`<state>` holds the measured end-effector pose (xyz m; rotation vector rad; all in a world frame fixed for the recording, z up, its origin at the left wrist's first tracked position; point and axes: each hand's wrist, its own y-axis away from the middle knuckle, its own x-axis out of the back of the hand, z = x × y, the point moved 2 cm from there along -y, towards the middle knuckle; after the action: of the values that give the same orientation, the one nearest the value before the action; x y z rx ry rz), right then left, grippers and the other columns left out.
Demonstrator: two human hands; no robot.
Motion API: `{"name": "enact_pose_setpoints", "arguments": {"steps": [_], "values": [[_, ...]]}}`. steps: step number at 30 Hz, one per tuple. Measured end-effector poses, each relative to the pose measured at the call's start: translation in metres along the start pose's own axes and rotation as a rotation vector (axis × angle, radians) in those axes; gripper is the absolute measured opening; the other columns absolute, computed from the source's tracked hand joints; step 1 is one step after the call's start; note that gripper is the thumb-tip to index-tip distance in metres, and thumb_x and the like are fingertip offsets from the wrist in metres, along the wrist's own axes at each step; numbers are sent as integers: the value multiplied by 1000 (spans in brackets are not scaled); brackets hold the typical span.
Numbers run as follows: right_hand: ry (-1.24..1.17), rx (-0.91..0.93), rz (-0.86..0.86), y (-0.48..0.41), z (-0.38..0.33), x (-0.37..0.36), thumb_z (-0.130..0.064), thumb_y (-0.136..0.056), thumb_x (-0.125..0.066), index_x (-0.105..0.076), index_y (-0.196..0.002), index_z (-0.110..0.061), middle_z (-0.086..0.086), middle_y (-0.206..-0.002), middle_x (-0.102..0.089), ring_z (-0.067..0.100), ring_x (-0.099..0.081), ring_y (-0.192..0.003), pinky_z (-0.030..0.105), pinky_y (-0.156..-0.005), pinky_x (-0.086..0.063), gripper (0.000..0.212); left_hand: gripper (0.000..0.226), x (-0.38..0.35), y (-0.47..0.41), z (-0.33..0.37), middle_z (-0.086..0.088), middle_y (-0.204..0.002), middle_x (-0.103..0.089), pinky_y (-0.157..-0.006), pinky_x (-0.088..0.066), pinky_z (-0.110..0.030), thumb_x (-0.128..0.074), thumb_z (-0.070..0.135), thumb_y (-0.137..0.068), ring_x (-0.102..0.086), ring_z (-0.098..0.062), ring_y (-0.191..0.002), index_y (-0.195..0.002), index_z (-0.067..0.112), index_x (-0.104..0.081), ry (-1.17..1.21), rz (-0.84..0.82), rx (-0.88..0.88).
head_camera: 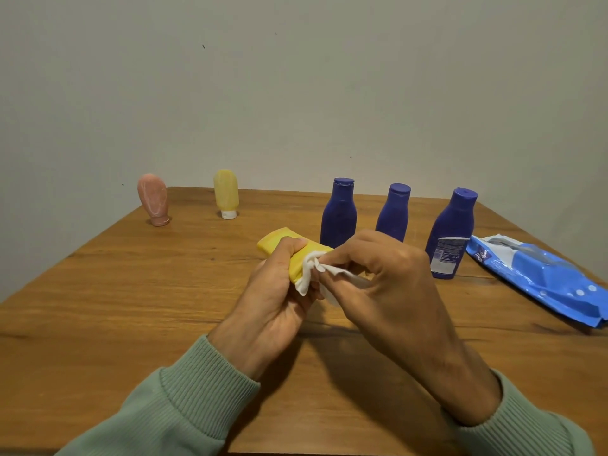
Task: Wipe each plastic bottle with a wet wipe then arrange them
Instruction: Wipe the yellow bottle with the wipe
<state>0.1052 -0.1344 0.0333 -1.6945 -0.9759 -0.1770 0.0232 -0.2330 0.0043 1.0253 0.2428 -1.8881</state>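
Note:
My left hand (273,304) grips a yellow plastic bottle (279,241), tilted over the middle of the table. My right hand (388,287) pinches a white wet wipe (307,274) against the bottle's lower side. A pink bottle (154,199) and a second yellow bottle (226,194) stand cap-down at the back left. Three dark blue bottles stand upright behind my hands: one at the left (339,213), one in the middle (393,212), and one at the right (450,233) with a label on it.
A blue wet-wipe pack (539,278) lies open on the right side of the wooden table (131,307). A plain wall rises behind the table's far edge. Green sleeves cover both forearms.

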Motion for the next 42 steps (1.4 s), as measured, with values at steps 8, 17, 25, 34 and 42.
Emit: {"name": "enact_pose_setpoints", "arguments": {"steps": [8,17,25,34,42], "values": [[-62,33,-34,0,1,-2,-20,-81,-70,-70,-91,-14,-6,-87,-66,1,-59,-79,13,-73,-49,12,33,5,-1,-2,-12,-87,-63,-57,-57,-27,-64,22,-82,-66,-18,-66,-109,3,-57,-29,-56,18],[-60,27,-62,3,-4,-7,-16,-80,-72,-70,-91,-13,-5,-87,-65,6,-59,-78,23,-67,-53,12,19,8,-4,-2,-7,-74,-60,-53,-55,-22,-52,25,-95,-61,-14,-62,-92,7,-56,-87,-71,10],[-24,-7,23,2,-2,-3,-20,-80,-70,-70,-90,-13,-5,-84,-65,4,-59,-76,20,-67,-52,12,40,2,-4,0,-15,-73,-65,-58,-59,-33,-67,17,-79,-66,-20,-59,-112,-1,-54,-4,8,26],[-2,-47,90,-1,4,3,-19,-80,-73,-69,-89,-14,-7,-83,-64,1,-58,-75,12,-68,-48,12,31,1,-4,1,-13,-77,-65,-39,-47,-25,-60,16,-88,-62,-18,-57,-114,1,-54,-20,8,-46],[-60,-20,20,-3,2,2,-17,-79,-73,-69,-90,-14,-9,-84,-64,2,-59,-77,9,-71,-47,12,36,0,1,1,-14,-85,-64,-60,-52,-30,-65,19,-77,-63,-18,-65,-108,3,-56,-67,-23,-14]]}}
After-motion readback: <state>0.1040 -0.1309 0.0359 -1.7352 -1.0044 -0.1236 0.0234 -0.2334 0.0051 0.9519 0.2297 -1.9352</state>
